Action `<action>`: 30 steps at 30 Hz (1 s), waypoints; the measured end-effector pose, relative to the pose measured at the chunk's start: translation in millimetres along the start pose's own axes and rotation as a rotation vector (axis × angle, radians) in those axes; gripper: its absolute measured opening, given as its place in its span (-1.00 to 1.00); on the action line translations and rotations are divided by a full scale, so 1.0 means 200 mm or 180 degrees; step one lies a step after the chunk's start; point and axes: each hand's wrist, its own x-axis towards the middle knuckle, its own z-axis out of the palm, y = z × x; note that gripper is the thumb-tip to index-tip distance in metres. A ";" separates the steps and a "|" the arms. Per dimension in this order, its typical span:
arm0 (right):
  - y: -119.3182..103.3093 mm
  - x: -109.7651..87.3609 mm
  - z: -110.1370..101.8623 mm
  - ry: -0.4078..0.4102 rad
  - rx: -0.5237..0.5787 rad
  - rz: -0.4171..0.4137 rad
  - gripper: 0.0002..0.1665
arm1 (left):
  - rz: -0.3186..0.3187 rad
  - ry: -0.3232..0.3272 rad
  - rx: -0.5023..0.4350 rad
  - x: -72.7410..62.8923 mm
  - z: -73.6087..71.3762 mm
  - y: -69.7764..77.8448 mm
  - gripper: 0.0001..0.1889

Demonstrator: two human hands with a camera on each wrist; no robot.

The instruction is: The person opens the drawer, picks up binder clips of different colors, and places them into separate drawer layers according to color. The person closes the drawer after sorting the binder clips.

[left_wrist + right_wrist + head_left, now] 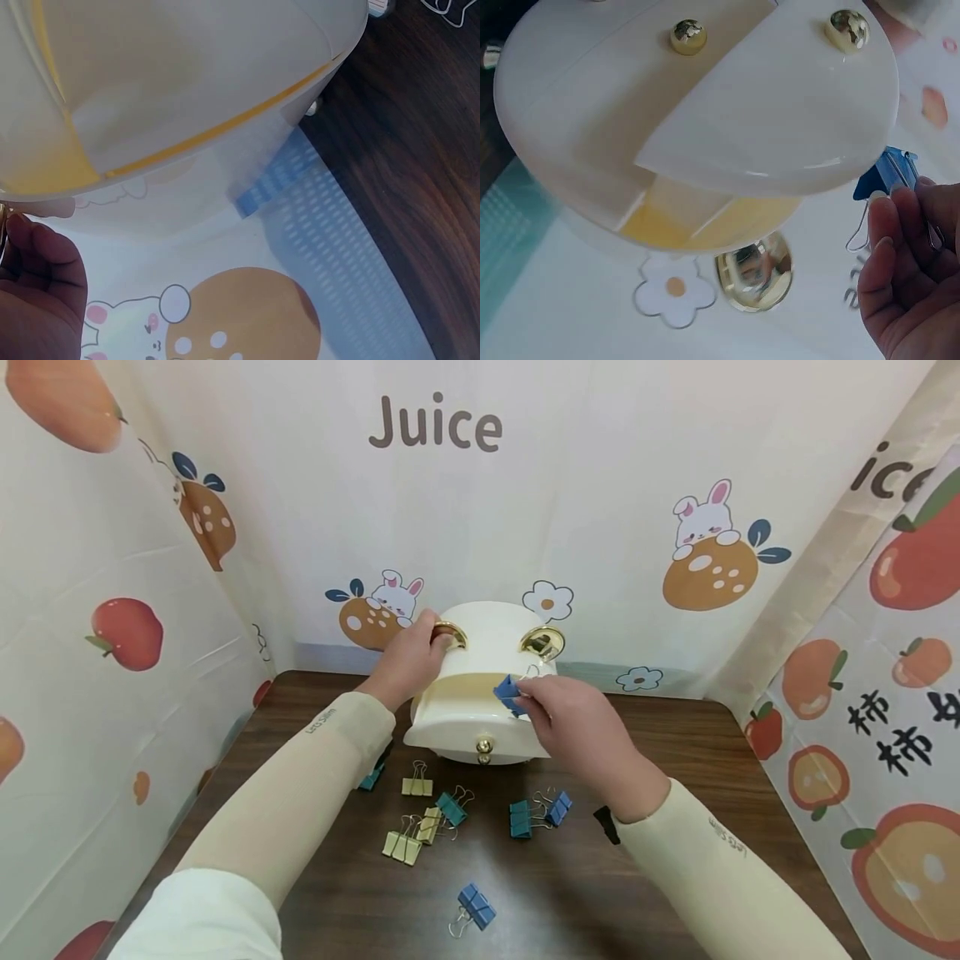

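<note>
A white container [487, 635] with two round gold ears stands at the back of the table, its yellowish interior showing through a front opening. Two gold knobs [484, 746] sit below that opening. My left hand [411, 662] grips the left gold ear [453, 633]; in the left wrist view the curled fingers [45, 255] are at its edge. A blue binder clip [508, 693] is pinched by my right hand [581, 722], just in front of the opening. The right wrist view shows this blue clip [889, 174] between thumb and fingers, beside the container.
Several binder clips lie on the dark wood table [360, 893]: gold [417, 787], teal [520, 820] and blue [477, 906]. One teal clip [372, 777] is partly hidden by the left forearm. Printed curtains [480, 510] stand close behind and at both sides.
</note>
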 end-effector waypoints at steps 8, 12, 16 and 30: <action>-0.05 0.11 -0.01 -0.0447 -0.0032 -0.0367 -0.86 | 0.0013 -0.0006 0.0006 0.01 0.01 -0.01 -0.73; -0.05 0.17 -0.02 -0.0850 -0.0036 -0.0443 -0.87 | 0.0024 0.0008 0.0018 0.02 0.01 -0.01 -0.74; -0.07 0.24 -0.02 -0.1308 -0.0132 -0.0390 -0.86 | 0.0010 0.0013 0.0008 0.02 0.01 -0.01 -0.74; -0.12 0.48 0.10 -0.2409 -0.0085 -0.0292 -0.79 | -0.0005 0.0033 -0.0050 0.02 0.02 -0.02 -0.74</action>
